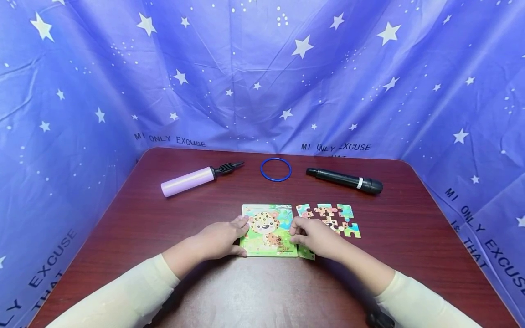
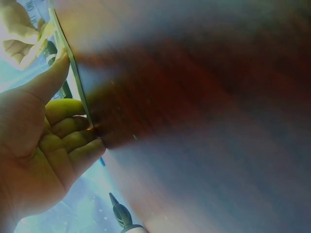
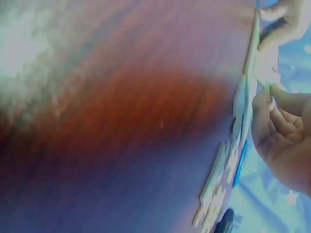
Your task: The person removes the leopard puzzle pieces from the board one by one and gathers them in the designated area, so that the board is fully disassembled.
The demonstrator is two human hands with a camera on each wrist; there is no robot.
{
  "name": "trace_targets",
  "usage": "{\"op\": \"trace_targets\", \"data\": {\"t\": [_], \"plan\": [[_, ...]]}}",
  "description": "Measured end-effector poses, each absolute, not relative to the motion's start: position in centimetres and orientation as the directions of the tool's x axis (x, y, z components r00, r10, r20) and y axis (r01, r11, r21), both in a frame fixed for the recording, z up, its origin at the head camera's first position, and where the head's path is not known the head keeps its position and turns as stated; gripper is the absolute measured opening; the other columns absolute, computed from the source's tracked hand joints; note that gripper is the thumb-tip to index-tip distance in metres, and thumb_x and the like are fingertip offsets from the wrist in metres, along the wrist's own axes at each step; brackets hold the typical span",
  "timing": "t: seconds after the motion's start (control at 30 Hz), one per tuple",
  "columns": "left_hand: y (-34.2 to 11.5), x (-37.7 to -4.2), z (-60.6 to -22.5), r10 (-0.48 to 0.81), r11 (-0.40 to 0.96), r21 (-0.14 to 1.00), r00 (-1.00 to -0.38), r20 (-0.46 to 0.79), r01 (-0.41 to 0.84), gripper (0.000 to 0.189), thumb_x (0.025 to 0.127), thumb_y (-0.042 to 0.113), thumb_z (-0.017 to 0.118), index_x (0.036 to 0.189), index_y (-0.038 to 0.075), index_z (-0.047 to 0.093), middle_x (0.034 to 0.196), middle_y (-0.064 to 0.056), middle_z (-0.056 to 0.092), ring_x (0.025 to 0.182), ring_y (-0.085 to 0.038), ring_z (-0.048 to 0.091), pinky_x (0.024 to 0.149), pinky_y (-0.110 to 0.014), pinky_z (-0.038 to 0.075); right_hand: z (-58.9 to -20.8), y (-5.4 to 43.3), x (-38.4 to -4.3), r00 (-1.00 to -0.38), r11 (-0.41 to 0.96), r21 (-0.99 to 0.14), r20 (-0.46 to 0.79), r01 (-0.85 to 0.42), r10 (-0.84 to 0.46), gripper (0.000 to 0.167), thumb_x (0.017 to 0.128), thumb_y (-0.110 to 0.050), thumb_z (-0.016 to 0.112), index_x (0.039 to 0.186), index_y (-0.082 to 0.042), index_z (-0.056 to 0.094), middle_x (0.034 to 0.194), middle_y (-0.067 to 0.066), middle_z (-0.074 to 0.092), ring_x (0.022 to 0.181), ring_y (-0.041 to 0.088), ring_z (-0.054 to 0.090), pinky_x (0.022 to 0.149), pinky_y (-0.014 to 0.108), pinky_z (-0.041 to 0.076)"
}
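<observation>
A jigsaw puzzle board (image 1: 262,248) with a spotted cartoon leopard lies flat on the table. Along its left edge rests my left hand (image 1: 221,240), thumb near the lower corner and fingers higher up; in the left wrist view those fingers (image 2: 65,133) touch the board's edge. Over the board's right side, my right hand (image 1: 317,237) pinches a small puzzle piece (image 3: 266,80) between thumb and fingertips, mostly hidden in the head view. Several loose puzzle pieces (image 1: 352,229) lie to the right of the board, partly behind the right hand.
Behind the board, a pink hand pump (image 1: 188,181) with a black nozzle lies at left. A blue ring (image 1: 261,171) lies at the back middle, and a black flashlight-like cylinder (image 1: 342,179) with a white band at right. A starry blue curtain (image 1: 262,91) surrounds the dark red table (image 1: 135,228).
</observation>
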State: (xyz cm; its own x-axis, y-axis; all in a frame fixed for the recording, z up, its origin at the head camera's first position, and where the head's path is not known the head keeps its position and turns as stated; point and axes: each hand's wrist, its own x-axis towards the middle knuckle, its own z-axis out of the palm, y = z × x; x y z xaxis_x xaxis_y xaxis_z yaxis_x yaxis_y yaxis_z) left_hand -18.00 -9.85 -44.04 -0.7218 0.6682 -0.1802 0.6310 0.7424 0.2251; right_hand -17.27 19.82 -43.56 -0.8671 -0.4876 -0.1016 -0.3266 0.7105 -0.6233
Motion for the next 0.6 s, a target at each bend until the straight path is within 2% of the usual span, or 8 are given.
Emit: {"op": "trace_targets", "data": {"t": [0.2, 0.37, 0.6], "plan": [[-9.8, -17.9, -43.9, 0.667, 0.743, 0.227, -0.721, -0.187, 0.629, 0.081, 0.086, 0.052, 0.067, 0.146, 0.002, 0.045, 0.156, -0.016, 0.035, 0.144, -0.029, 0.035, 0.112, -0.043, 0.038, -42.9, 22.5, -17.8, -0.85, 0.594, -0.787, -0.191, -0.166, -0.49, 0.007, 0.096, -0.014, 0.063, 0.094, -0.009, 0.058, 0.078, 0.007, 0.06, 0.069, 0.022, 0.06, 0.058, 0.035, 0.054], [-9.8, -17.9, -43.8, 0.663, 0.747, 0.231, -0.723, -0.196, 0.623, 0.081, 0.086, 0.052, 0.067, 0.146, 0.003, 0.045, 0.157, -0.015, 0.034, 0.145, -0.028, 0.034, 0.112, -0.043, 0.038, -42.1, 25.4, -17.8, -0.849, 0.577, -0.803, -0.195, -0.15, -0.492, 0.01, 0.095, -0.014, 0.063, 0.094, -0.006, 0.058, 0.079, 0.012, 0.062, 0.07, 0.026, 0.062, 0.059, 0.038, 0.056], [-9.8, -17.9, -43.9, 0.658, 0.752, 0.224, -0.727, -0.196, 0.62, 0.081, 0.085, 0.053, 0.067, 0.146, 0.003, 0.046, 0.157, -0.015, 0.034, 0.145, -0.029, 0.034, 0.112, -0.043, 0.039, -41.9, 29.5, -17.2, -0.868, 0.604, -0.787, -0.206, -0.127, -0.451, 0.013, 0.094, -0.016, 0.064, 0.095, -0.004, 0.058, 0.078, 0.014, 0.062, 0.067, 0.022, 0.062, 0.058, 0.035, 0.056]]}}
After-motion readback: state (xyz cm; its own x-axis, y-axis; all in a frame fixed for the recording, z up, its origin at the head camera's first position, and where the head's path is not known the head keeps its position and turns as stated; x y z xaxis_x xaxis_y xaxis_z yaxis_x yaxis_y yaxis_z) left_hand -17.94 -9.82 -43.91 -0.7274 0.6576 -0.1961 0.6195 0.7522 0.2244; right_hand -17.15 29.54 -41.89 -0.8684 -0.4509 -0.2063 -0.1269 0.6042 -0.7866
